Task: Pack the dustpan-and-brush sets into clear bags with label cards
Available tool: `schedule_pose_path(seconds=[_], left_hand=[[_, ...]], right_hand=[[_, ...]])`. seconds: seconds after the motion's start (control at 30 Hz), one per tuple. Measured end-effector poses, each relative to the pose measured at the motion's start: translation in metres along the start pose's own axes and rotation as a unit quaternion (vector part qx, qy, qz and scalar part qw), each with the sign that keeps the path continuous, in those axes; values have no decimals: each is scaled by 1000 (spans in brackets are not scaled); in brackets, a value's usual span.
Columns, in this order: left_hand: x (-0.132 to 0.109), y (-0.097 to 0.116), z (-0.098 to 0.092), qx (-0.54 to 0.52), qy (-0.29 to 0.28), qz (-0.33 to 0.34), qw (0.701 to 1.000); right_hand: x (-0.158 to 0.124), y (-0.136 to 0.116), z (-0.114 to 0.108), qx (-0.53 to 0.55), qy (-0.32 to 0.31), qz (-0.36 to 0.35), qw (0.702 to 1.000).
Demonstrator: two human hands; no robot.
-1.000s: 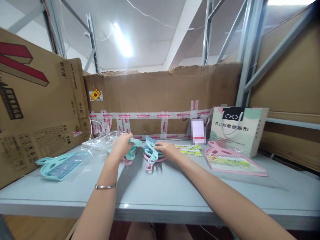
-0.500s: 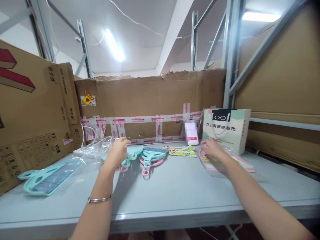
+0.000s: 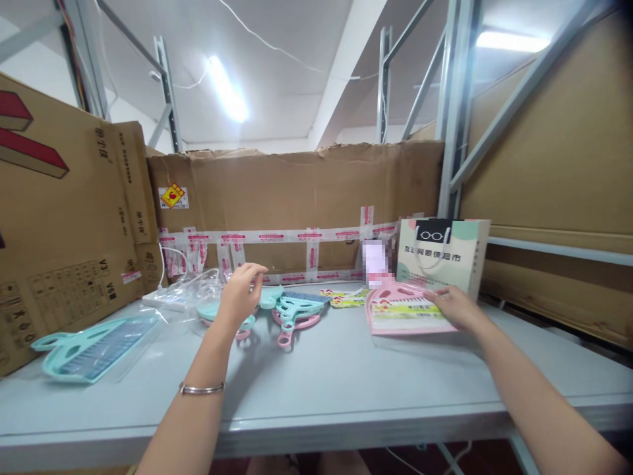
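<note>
Over the table point(image 3: 356, 376) at one o'clock, the pink pan point(image 3: 409, 309) lies at nine from my right hand point(image 3: 457, 307), the nearer one, which is pinched on its edge; the pan's long axis runs from eleven to five. From my left hand point(image 3: 243, 290), loosely curled beside a teal pan point(image 3: 271, 297), it is well apart at three; whether that hand grips anything I can't make out
</note>
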State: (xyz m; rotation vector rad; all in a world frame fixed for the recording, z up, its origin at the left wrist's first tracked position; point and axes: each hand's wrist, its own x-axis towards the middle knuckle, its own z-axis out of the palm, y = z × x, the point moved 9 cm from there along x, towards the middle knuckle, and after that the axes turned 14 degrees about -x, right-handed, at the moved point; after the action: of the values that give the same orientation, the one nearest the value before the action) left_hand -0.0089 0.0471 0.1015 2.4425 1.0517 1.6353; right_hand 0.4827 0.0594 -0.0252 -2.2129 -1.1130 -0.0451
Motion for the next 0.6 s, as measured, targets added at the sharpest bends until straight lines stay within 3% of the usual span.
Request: schedule_pose_path(seconds=[0.03,0.13,0.27,0.37,0.43,0.47,0.53,0.6], left_hand=[[0,1,2,-20,4,-9,1000],[-4,-3,23,-116,-21,-83,990],[-21,-14,65,-291,-100,-248,919],[-26,-25,69,-386,-51,-297,872],[-26,-38,62,-406,12,-311,859],[-27,-46,59,-406,40,-322,854],[-32,-63,55,-397,87,-353,843],[-36,-76,53,-390,133,-375,830]], right_hand=[[-5,-10,2,5,-23,-1,1000],[-27,-64,-6,68,-14,-65,995],[-67,-160,5,181,-96,-149,967],[-93,-225,19,247,-147,-205,936],[-103,-250,29,256,-152,-220,929],[-105,-255,31,258,-126,-217,933],[-109,-251,20,277,-8,-211,937],[-123,-244,2,309,108,-238,914]])
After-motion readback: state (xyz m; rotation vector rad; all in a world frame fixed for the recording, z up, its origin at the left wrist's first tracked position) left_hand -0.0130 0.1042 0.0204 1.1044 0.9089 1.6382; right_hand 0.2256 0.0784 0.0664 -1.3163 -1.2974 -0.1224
